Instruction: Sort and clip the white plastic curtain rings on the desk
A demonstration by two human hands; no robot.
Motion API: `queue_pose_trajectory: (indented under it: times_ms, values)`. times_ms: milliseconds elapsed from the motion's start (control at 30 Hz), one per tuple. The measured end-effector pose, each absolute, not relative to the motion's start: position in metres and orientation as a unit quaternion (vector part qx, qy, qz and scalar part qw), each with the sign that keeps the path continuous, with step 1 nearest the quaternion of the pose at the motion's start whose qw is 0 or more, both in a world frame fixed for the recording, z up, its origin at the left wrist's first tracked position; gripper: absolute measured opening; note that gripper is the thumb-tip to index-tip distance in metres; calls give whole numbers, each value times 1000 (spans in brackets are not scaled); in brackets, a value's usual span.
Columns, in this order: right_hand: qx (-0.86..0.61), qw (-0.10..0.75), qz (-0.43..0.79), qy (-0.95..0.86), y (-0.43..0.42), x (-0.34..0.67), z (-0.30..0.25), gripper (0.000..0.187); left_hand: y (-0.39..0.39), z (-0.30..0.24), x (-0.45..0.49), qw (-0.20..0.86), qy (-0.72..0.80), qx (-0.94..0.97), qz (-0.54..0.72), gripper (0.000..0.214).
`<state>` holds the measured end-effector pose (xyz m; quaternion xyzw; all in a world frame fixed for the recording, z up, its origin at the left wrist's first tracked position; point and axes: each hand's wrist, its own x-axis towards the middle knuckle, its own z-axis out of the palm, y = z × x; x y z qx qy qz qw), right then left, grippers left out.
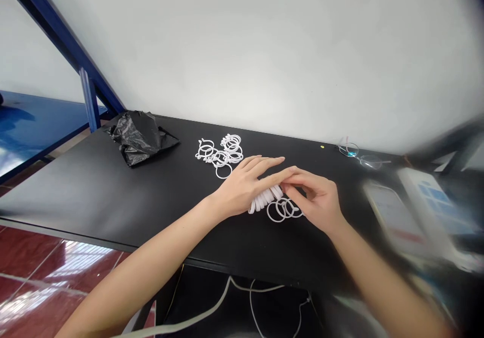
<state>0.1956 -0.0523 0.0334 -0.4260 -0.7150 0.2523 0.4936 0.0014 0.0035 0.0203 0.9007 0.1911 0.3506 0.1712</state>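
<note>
My left hand point(245, 182) lies over a row of white rings point(264, 200) standing side by side on the black table, its fingers stretched out. The hand covers part of that row. At the row's right end, my right hand point(315, 194) has its thumb and fingers bent together in a pinch, close to the left fingertips; what sits between them is hidden. Loose white curtain rings point(280, 210) with small eyelets lie flat just below the right fingers. Behind the left hand is a larger pile of similar rings point(223, 152), overlapping each other.
A crumpled black plastic bag point(139, 136) rests at the back left of the black table point(86, 182). Eyeglasses point(355, 152) lie near the white wall. Farther right are a blurred phone point(393, 217) and a white box point(434, 202). White cables point(223, 297) hang below the front edge.
</note>
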Motion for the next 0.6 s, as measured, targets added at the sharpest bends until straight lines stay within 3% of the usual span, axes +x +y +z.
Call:
queue_pose_trajectory:
  times_ms: [100,200,333,500,600]
  values:
    - [-426,520,272,-688,-53,196,35,14,4,19,4,277,185,857,394,51]
    - [-406,519,332,-675,-52,197,39,15,2,18,10,512,177,725,426,54]
    - [-382,485,399,-678,-53,191,37,44,-4,17,21,782,180,473,363,43]
    - [-420,498,289,-702,-60,173,23,54,-14,17,30,875,157,298,348,17]
    - [-450,511,242,-691,-64,166,17,49,-22,18,34,885,146,274,347,11]
